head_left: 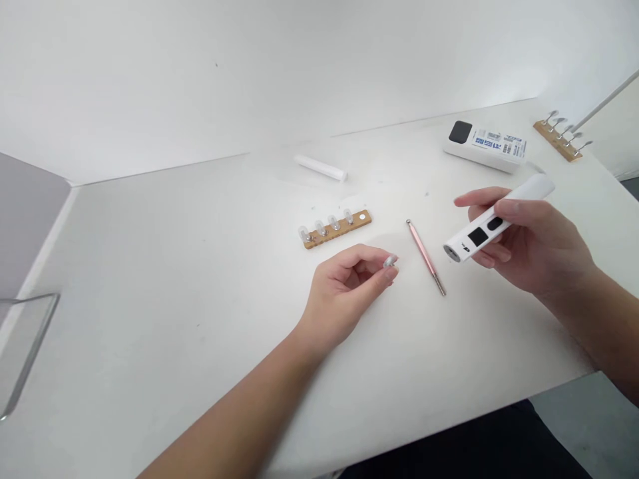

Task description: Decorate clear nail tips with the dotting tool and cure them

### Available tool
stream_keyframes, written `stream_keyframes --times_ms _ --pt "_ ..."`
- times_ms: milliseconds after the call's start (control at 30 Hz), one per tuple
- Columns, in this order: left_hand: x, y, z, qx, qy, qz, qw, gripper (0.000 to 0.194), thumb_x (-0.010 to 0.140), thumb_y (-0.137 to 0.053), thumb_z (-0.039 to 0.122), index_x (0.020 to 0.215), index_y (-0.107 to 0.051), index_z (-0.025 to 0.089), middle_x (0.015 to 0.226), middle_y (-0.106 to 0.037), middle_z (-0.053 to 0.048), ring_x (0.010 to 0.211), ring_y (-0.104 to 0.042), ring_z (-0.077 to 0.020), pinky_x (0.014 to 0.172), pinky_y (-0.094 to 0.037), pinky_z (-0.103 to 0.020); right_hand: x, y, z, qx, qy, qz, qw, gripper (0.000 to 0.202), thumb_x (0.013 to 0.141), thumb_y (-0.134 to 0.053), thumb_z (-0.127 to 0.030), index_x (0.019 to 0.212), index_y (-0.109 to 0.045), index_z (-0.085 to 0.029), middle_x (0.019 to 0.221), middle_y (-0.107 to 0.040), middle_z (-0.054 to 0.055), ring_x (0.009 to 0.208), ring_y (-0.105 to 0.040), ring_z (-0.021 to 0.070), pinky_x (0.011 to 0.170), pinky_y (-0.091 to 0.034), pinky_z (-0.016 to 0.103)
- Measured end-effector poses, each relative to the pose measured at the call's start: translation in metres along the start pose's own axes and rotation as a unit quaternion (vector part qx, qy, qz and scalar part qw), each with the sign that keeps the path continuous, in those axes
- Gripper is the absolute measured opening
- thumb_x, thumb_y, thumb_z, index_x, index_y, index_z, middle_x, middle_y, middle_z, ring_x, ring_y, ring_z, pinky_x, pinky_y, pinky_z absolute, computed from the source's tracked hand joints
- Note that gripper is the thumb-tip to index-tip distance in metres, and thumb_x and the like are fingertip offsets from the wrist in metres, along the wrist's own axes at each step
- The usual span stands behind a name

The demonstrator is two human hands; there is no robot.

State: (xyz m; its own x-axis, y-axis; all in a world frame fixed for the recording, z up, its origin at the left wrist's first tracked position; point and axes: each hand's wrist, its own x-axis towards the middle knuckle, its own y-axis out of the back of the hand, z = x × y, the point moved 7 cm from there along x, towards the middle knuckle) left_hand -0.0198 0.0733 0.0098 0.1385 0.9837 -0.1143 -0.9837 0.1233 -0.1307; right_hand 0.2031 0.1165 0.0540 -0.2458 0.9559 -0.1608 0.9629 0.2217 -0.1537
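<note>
My left hand (pixel 337 293) is closed in a pinch, thumb and forefinger holding a small, shiny false nail tip (pixel 390 261) above the white table. My right hand (pixel 542 243) grips a white handheld nail lamp (pixel 485 230), its round end tilted down and left toward the nail tip, apart from it. A dark display and a black button face up on the lamp. Between the hands lies a pink metallic pen-like tool (pixel 425 255). Beyond my left hand, a gold-brown nail stand (pixel 344 230) bears several clear nail tips; one white round spot at its right end is bare.
A white capped pen or tube (pixel 320 167) lies farther back. At the back right rests a white box-shaped device (pixel 484 148) with a dark panel and blue print. Another nail stand (pixel 559 142) sits near the right edge. A bent metal bar (pixel 32 366) is at far left.
</note>
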Motion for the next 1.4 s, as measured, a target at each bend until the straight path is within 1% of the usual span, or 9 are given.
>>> stream_keyframes --times_ms 100,233,400,500,567,700,1033,1233,1400 --pt "0.001 0.001 0.000 0.003 0.002 0.002 1.000 0.009 0.079 -0.085 0.022 0.085 -0.078 0.022 0.075 -0.072 -0.001 0.070 -0.067 -0.0144 0.065 -0.060 -0.028 0.000 -0.002 -0.001 -0.012 -0.028 -0.010 0.999 0.023 0.091 -0.064 -0.033 0.101 -0.082 -0.022 0.055 -0.061 0.001 0.041 -0.050 0.0149 0.039 -0.039 0.031" --pt "0.001 0.002 -0.002 0.008 0.009 0.008 1.000 0.009 0.079 -0.085 0.024 0.084 -0.078 0.022 0.077 -0.073 -0.001 0.070 -0.068 -0.0148 0.068 -0.063 -0.030 0.003 -0.001 0.004 -0.026 -0.035 -0.039 0.998 0.023 0.093 -0.063 -0.040 0.094 -0.078 -0.022 0.064 -0.066 0.004 0.043 -0.052 0.0157 0.035 -0.036 0.031" --pt "0.000 0.002 -0.003 0.015 0.019 0.019 1.000 0.011 0.080 -0.085 0.023 0.083 -0.075 0.022 0.072 -0.069 0.000 0.066 -0.069 -0.0138 0.065 -0.061 -0.027 0.001 -0.001 0.003 -0.039 0.033 -0.054 0.997 0.012 0.088 -0.080 -0.035 0.088 -0.081 -0.023 0.062 -0.068 0.001 0.050 -0.061 0.0151 0.042 -0.048 0.029" --pt "-0.001 0.000 -0.004 0.018 0.024 0.014 0.999 0.011 0.081 -0.085 0.022 0.083 -0.073 0.021 0.068 -0.066 0.002 0.065 -0.069 -0.0127 0.063 -0.061 -0.025 -0.010 -0.003 -0.006 -0.134 0.096 -0.021 0.986 0.005 0.086 -0.086 -0.029 0.089 -0.083 -0.026 0.061 -0.072 0.000 0.054 -0.065 0.0158 0.048 -0.052 0.030" --pt "-0.001 -0.001 -0.003 0.031 0.014 0.011 0.999 0.012 0.081 -0.084 0.021 0.082 -0.072 0.021 0.069 -0.066 0.002 0.065 -0.068 -0.0122 0.061 -0.059 -0.023 -0.018 -0.008 -0.012 -0.179 0.122 -0.007 0.976 0.004 0.086 -0.087 -0.027 0.089 -0.084 -0.028 0.058 -0.072 0.000 0.051 -0.064 0.0161 0.047 -0.051 0.031" --pt "-0.002 -0.004 0.001 0.063 -0.038 -0.009 0.997 0.013 0.078 -0.084 0.015 0.080 -0.072 0.020 0.076 -0.070 0.000 0.069 -0.067 -0.0122 0.065 -0.059 -0.024 -0.026 -0.016 -0.022 -0.144 0.161 0.007 0.976 0.004 0.088 -0.084 -0.027 0.084 -0.084 -0.027 0.056 -0.071 -0.001 0.044 -0.062 0.0151 0.040 -0.047 0.030" --pt "-0.004 -0.008 0.000 0.057 -0.069 -0.056 0.994 0.011 0.084 -0.079 0.013 0.084 -0.070 0.019 0.078 -0.071 -0.001 0.071 -0.069 -0.0128 0.063 -0.059 -0.024 -0.020 -0.018 -0.012 -0.153 0.100 -0.006 0.983 0.009 0.085 -0.083 -0.018 0.077 -0.082 -0.020 0.056 -0.071 0.001 0.048 -0.065 0.0131 0.045 -0.054 0.024" --pt "-0.005 -0.008 -0.001 0.055 -0.086 -0.063 0.993 0.013 0.086 -0.077 0.009 0.087 -0.069 0.020 0.081 -0.072 0.001 0.075 -0.071 -0.0111 0.069 -0.060 -0.022 -0.020 -0.019 -0.014 -0.138 0.123 -0.011 0.983 0.004 0.084 -0.086 -0.021 0.082 -0.083 -0.020 0.056 -0.072 0.001 0.050 -0.066 0.0130 0.047 -0.054 0.024" --pt "-0.006 -0.010 0.001 0.080 -0.109 -0.064 0.989 0.011 0.087 -0.075 0.010 0.088 -0.070 0.020 0.082 -0.073 0.001 0.075 -0.071 -0.0101 0.071 -0.061 -0.021 -0.025 -0.025 -0.019 -0.194 0.158 -0.034 0.968 0.008 0.082 -0.088 -0.021 0.089 -0.083 -0.021 0.057 -0.074 0.000 0.048 -0.066 0.0134 0.045 -0.051 0.024"
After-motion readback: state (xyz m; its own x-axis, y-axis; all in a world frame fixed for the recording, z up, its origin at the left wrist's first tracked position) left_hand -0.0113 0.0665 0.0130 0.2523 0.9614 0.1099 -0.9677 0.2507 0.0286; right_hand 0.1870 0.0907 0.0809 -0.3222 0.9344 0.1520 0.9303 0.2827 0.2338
